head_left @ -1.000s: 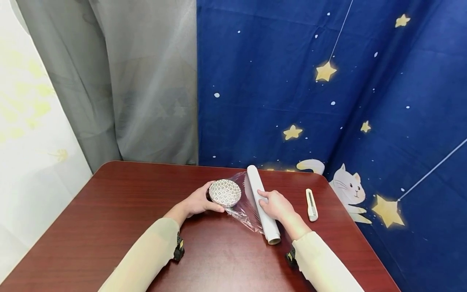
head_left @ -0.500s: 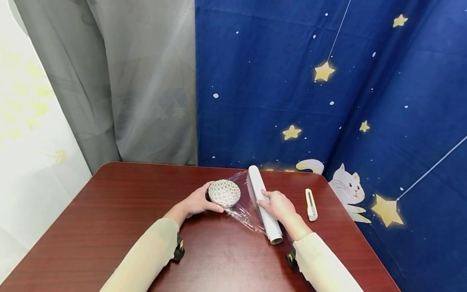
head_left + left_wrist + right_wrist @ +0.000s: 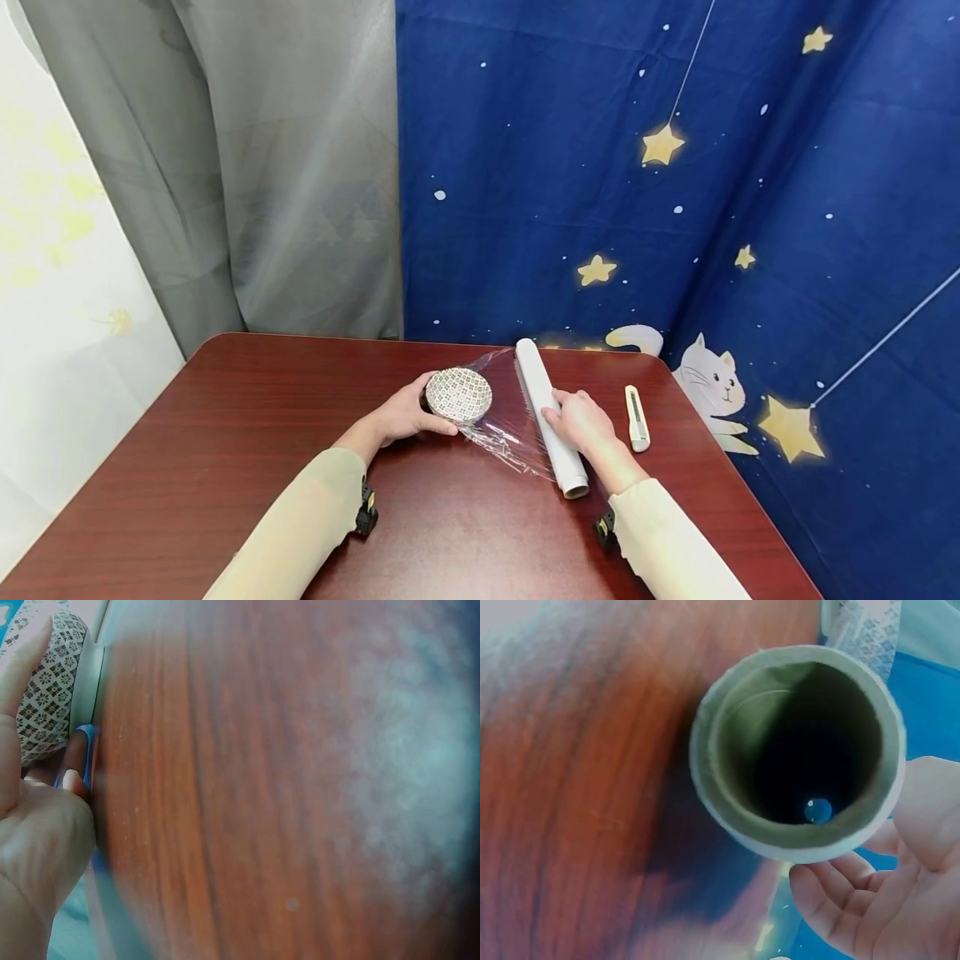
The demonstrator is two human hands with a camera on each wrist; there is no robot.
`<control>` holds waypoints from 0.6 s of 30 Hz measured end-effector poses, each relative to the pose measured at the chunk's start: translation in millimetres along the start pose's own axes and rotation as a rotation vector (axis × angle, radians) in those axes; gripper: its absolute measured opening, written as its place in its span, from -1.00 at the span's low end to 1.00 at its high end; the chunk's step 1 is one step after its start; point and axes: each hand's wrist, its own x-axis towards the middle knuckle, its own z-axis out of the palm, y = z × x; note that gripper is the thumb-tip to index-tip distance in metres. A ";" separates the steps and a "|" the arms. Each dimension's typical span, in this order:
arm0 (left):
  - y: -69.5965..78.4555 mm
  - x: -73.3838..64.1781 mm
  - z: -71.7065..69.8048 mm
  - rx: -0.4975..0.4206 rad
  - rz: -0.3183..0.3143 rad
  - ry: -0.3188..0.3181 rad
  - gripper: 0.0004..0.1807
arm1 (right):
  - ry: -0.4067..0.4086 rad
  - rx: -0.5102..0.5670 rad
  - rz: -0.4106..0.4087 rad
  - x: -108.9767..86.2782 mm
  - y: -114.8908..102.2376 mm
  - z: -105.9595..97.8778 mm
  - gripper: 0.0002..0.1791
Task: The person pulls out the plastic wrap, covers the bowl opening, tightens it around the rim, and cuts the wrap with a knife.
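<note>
A round bowl [image 3: 459, 395] with a small brown-and-white pattern sits on the table. My left hand [image 3: 405, 412] grips it from the left, thumb along the near side and fingers round the far side. The bowl's patterned wall and a pale band near the table show in the left wrist view. To the right lies a white roll of cling film [image 3: 546, 417], slanting towards me. My right hand [image 3: 581, 418] holds its right side, with curled fingers [image 3: 829, 896] beneath it in the right wrist view. Clear cling film [image 3: 510, 429] stretches from the roll to the bowl.
A white utility knife [image 3: 637, 418] lies on the dark red table [image 3: 300, 400], right of my right hand. Behind the table's far edge hang a grey curtain [image 3: 315, 167] and a blue one [image 3: 525, 167] with stars.
The roll and my right hand have moved a little to the right, away from the bowl. More film spans the gap. My left hand keeps its hold on the bowl.
</note>
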 end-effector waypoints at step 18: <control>1.9 -2.0 -0.7 -0.014 -0.003 -0.003 0.24 | 0.120 -0.066 -0.121 67.8 92.0 85.0 -0.37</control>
